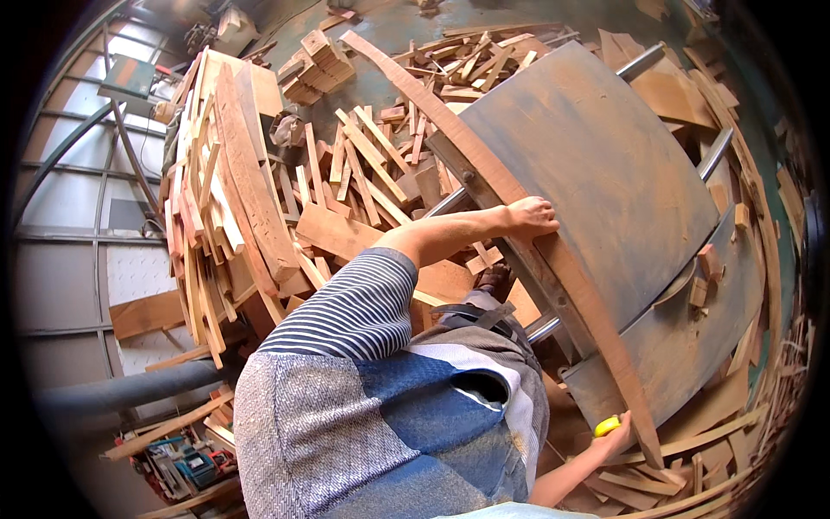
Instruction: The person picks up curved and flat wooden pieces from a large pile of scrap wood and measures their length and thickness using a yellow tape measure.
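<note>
A long wooden board [484,156] lies along the near edge of a grey metal machine table [596,164]. My left hand [531,217] is on the board around its middle, fingers curled over it. In my right hand [619,435], at the board's lower end, is a small yellow tape measure [608,426]. The right fingers are partly hidden behind the board and the tape measure. No blade of tape can be made out along the board.
Loose wood offcuts [372,164] cover the floor on the left, beside a tall stack of planks [246,173]. Small wood blocks [709,262] rest on the lower metal surface [692,346]. Metal rails [716,154] stick out past the table. Power tools [194,464] lie at lower left.
</note>
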Motion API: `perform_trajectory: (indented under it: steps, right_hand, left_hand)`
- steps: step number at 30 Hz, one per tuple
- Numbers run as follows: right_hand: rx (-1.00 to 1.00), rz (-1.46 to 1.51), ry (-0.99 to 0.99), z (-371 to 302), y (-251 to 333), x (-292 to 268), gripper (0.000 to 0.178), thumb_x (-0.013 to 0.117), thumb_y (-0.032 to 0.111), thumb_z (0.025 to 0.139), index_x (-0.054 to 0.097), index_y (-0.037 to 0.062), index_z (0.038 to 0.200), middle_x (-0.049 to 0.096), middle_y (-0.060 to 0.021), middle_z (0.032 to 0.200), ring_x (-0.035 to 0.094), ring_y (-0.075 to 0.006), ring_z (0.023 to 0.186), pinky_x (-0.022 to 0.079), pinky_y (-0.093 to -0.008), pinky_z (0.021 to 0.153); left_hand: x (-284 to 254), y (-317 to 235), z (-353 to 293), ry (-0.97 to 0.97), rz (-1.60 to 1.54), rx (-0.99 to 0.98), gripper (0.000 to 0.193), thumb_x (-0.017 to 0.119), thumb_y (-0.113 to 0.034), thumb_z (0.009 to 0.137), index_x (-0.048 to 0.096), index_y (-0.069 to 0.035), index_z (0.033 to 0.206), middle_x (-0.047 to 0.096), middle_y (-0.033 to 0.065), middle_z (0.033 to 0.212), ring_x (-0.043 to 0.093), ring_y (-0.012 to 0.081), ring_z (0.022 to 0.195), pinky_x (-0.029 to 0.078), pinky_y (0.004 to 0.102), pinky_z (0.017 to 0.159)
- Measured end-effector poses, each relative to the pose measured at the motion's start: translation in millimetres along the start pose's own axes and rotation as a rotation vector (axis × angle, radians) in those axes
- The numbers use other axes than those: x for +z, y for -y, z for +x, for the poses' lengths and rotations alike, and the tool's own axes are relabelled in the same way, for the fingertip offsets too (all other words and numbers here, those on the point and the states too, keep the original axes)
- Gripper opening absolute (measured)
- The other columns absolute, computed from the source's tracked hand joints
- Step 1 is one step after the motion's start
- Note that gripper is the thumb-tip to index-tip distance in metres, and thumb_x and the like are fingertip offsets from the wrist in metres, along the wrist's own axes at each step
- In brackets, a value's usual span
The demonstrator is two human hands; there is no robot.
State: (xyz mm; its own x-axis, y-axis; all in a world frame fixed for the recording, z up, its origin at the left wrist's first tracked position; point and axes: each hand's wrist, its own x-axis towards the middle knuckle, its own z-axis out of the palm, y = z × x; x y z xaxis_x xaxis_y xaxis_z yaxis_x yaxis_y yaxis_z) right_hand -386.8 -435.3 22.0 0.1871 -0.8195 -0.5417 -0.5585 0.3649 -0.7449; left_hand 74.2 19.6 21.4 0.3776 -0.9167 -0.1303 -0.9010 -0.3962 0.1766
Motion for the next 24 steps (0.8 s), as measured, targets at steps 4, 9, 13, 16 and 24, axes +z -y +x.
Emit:
perform_trajectory:
  steps: [4,9,13,16,24]
  right_hand:
    - [0.242,0.260,0.388,-94.3,32.8,50.8,0.036,0.070,0.041,0.094,0.060,0.0112,0.114,0.060,-0.0006,0.081,0.057,-0.0129,0.063,0.048,-0.0282,0.050]
    - [0.129,0.165,0.673,-172.2,61.1,117.6,0.051,0.059,0.050,0.100,0.055,0.0111,0.133,0.061,-0.0044,0.080,0.056,-0.0133,0.051,0.047,-0.0285,0.042]
    - [-0.108,-0.067,0.882,-191.4,85.2,163.7,0.076,0.045,0.061,0.103,0.035,0.0071,0.156,0.062,-0.0163,0.121,0.063,-0.0222,0.086,0.048,-0.0315,0.073]
    - [-0.286,-0.266,0.880,-216.1,107.5,189.3,0.081,0.043,0.061,0.104,0.029,0.0036,0.159,0.036,-0.0187,0.155,0.035,-0.0296,0.140,0.027,-0.0390,0.116]
    - [-0.131,-0.252,0.957,-223.6,97.0,181.2,0.074,0.048,0.056,0.104,0.039,0.0023,0.154,0.039,-0.0160,0.158,0.033,-0.0280,0.148,0.022,-0.0395,0.122]
  left_hand:
    - [2.0,-7.1,-13.3,0.016,-0.029,-0.116,0.067,0.088,-0.035,0.065,0.056,-0.010,0.118,0.062,0.0103,0.105,0.058,0.0291,0.108,0.047,0.0430,0.096]
    - [-26.9,-85.1,-14.6,-0.286,-0.129,-0.141,0.079,0.087,-0.039,0.068,0.051,-0.009,0.132,0.055,0.0186,0.131,0.050,0.0369,0.129,0.039,0.0522,0.111]
    - [-56.6,-180.2,-8.6,-0.011,-1.137,-0.081,0.037,0.073,-0.033,0.090,0.065,-0.001,0.106,0.067,0.0198,0.082,0.068,0.0328,0.079,0.053,0.0427,0.071]
    - [-39.7,-217.0,-0.1,0.072,-1.408,0.120,0.033,0.064,-0.029,0.101,0.066,0.003,0.107,0.069,0.0197,0.088,0.064,0.0226,0.080,0.051,0.0389,0.073]
    - [-33.0,-219.4,-10.6,0.168,-1.790,-0.059,0.022,0.073,-0.019,0.095,0.070,0.002,0.100,0.067,0.0007,0.083,0.060,0.0088,0.079,0.053,0.0303,0.069]
